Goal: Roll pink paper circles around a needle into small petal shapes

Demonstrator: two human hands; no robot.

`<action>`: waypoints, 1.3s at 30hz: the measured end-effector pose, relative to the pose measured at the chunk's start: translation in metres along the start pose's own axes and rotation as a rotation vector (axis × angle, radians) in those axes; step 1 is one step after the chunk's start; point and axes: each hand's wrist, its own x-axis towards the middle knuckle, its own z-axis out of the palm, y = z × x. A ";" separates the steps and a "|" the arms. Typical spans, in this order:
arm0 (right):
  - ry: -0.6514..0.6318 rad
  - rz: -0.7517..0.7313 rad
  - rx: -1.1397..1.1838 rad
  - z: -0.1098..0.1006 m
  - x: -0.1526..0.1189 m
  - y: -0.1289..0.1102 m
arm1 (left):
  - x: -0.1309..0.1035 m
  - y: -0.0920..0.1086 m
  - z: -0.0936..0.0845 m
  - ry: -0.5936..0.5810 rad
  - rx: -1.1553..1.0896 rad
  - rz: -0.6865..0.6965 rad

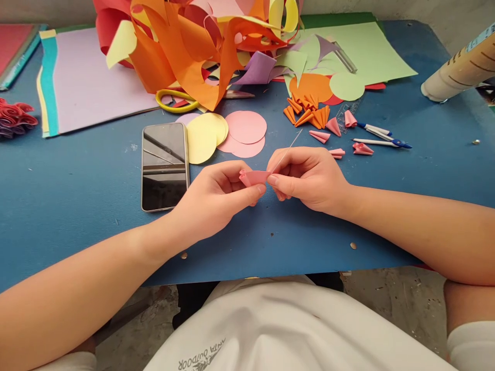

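Note:
A folded pink paper cone (256,178) lies level between my two hands above the front of the blue table. My left hand (216,193) is closed on its wider, rolled end with thumb and fingers. At the narrow end, my right hand (309,178) pinches the cone's tip. A thin pale strand (286,149) slants up from the right fingertips; whether it is thread or wire I cannot tell. Beyond the right hand lie several loose pink cones (319,136) and a pile of orange paper cones (307,111).
Left of centre are a phone (164,167), yellow paper circles (203,136) and pink circles (246,127). Yellow-handled scissors (176,101) lie under orange paper scraps (174,46). A compass (382,142) rests at right, near a tilted bottle (456,67). Lilac sheets (96,77) occupy the back left.

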 end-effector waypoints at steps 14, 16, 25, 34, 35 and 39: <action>-0.010 -0.005 -0.020 -0.001 0.001 0.000 | 0.003 -0.001 -0.001 -0.055 -0.132 0.030; -0.020 -0.005 -0.014 0.000 0.002 -0.001 | 0.003 -0.002 -0.001 -0.067 -0.149 0.023; -0.068 0.002 0.003 -0.002 0.001 -0.004 | 0.003 -0.001 -0.002 -0.058 -0.053 -0.032; -0.002 -0.018 0.002 -0.003 0.001 0.000 | 0.004 -0.002 -0.003 -0.101 -0.132 -0.006; 0.003 -0.016 -0.003 -0.002 0.001 0.000 | 0.004 -0.002 -0.003 -0.108 -0.122 -0.015; -0.007 -0.011 -0.014 -0.002 0.000 -0.002 | 0.003 -0.001 -0.004 -0.124 -0.088 -0.057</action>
